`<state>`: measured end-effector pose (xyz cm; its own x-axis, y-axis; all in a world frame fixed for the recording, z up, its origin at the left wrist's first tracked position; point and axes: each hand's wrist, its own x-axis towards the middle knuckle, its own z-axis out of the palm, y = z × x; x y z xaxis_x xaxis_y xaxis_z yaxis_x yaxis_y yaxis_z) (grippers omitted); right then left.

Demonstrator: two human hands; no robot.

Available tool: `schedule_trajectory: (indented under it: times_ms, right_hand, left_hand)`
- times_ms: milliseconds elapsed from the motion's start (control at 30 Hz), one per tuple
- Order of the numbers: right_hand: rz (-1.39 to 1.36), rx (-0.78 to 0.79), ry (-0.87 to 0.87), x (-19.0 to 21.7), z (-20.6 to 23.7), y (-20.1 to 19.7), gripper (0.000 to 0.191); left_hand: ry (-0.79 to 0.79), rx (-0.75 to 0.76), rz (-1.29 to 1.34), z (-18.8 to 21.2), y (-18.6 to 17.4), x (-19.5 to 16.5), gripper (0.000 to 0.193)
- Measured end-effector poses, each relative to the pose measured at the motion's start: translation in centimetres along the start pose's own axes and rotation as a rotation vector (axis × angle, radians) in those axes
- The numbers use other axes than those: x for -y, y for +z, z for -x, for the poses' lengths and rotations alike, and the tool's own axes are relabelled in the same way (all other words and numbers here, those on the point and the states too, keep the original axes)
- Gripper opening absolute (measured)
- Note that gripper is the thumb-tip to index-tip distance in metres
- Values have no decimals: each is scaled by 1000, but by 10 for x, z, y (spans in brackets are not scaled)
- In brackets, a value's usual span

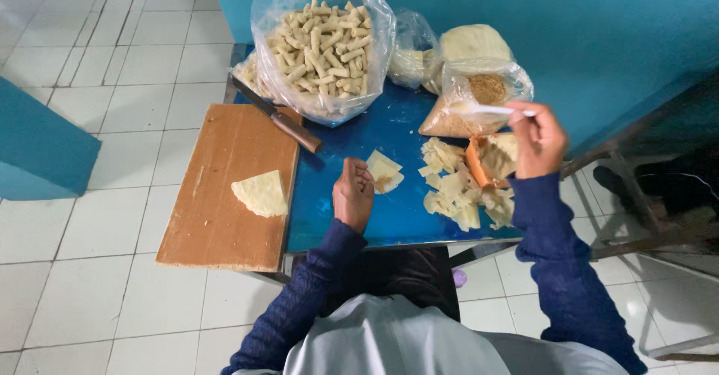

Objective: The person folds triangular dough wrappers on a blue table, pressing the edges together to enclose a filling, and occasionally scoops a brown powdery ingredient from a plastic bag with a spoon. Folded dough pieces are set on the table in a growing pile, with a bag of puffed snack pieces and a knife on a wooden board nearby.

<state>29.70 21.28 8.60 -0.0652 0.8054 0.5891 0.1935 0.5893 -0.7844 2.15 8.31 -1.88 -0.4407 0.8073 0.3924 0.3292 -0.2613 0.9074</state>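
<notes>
Wrapper (384, 173) lies flat on the blue worktop (404, 218), left hand (353, 194) curled beside it, fingers together. Right hand (536, 139) pinches a white spoon (483, 109) over the filling bag (479, 94); best scoop modestly and centre it.

A big clear bag of pale rolls (322, 41) stands on the blue table (389, 131). Just right of it lie smaller clear bags (419, 56) of pale sheets. Nearer the table's right edge a clear bag of brown crumbs (475, 98) lies open.
</notes>
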Motion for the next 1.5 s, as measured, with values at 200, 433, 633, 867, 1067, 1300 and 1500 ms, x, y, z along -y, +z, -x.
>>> schedule_trajectory:
  times_ms: [200, 433, 633, 867, 1067, 1300, 1500]
  right_hand:
    - [715, -91, -505, 7, -29, 14, 38]
    - [515, 447, -344, -4, 61, 97, 16]
    - [533, 491, -248, -13, 75, 117, 11]
    - [333, 500, 19, -11, 77, 122, 14]
    - [233, 503, -59, -13, 81, 124, 20]
    - [214, 578, -124, -10, 83, 116, 30]
    - [386, 609, -299, -13, 80, 119, 18]
  left_hand:
    - [42, -3, -30, 0, 1, -3, 32]
    - [39, -14, -103, -2, 1, -7, 32]
    - [61, -46, -172, 1, -3, -12, 36]
    - [120, -9, -369, 10, -12, -18, 40]
    - [111, 39, -527, 11, -9, -13, 20]
    - [118, 30, -603, 11, -3, -9, 13]
    - [145, -41, -385, 2, 1, -11, 11]
